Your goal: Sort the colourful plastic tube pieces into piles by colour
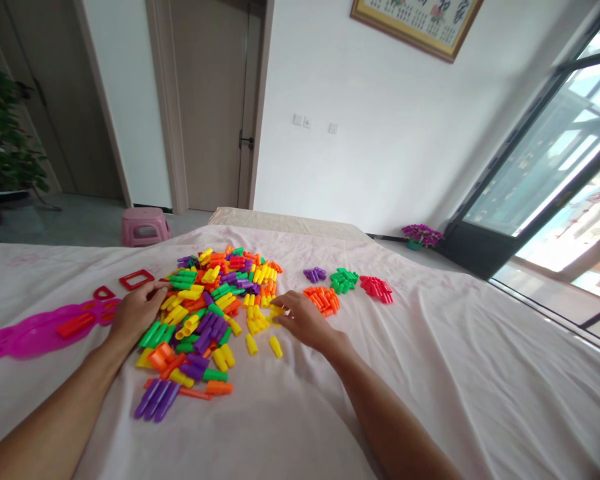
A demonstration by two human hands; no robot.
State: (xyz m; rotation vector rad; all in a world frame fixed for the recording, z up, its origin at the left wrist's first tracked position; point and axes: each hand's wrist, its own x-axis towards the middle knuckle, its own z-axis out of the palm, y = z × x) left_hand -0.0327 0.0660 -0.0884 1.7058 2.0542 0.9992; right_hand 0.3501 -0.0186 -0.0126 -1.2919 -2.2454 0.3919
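A mixed heap of bullet-shaped plastic building pegs [215, 307] in yellow, orange, green, purple and red lies on the cloth between my hands. At the heap's left edge rests my left hand [139, 308], its fingers loosely bent and touching the pegs, with no held piece visible. My right hand [305, 320] is at the heap's right side, palm down. Its thumb and fingers close around a yellow peg [277, 311], partly hidden by the fingers. Loose yellow pegs [257, 321] lie just left of it. One yellow peg [275, 347] sits apart, nearer to me.
Right of the heap are separate groups of orange pegs [325, 300], purple pegs [315, 274], green pegs [344, 281] and red pegs [377, 289]. A flat magenta plastic piece [35, 333] and a red frame [136, 279] lie left. The pale tablecloth [455, 373] is wrinkled.
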